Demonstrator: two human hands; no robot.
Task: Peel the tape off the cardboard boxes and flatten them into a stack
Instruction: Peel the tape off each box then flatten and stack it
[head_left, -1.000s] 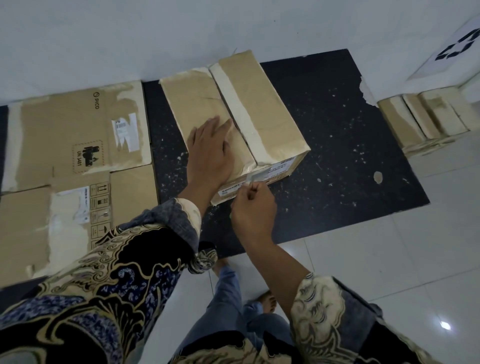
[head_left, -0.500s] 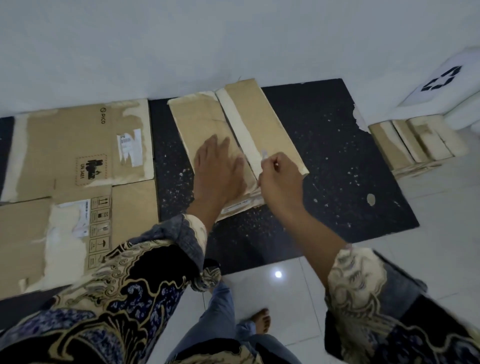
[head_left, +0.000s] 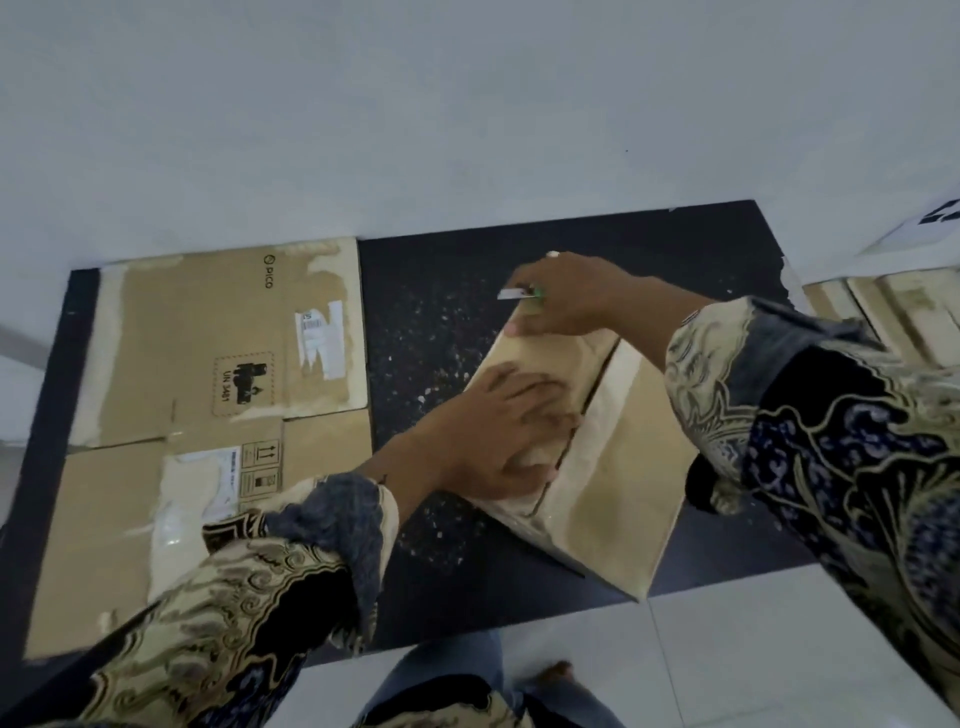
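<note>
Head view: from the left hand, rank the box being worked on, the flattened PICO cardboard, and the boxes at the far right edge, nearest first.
1. Box being worked on: directly under the left hand, which presses flat on its top.
2. Flattened PICO cardboard: on the black mat to the hand's left.
3. Boxes at the far right edge: beyond the right sleeve, partly hidden.

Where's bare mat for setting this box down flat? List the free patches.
Free: the mat strip between the flattened cardboard and the box, and the far stretch by the wall. Crowded: the left side, covered by cardboard.
</note>
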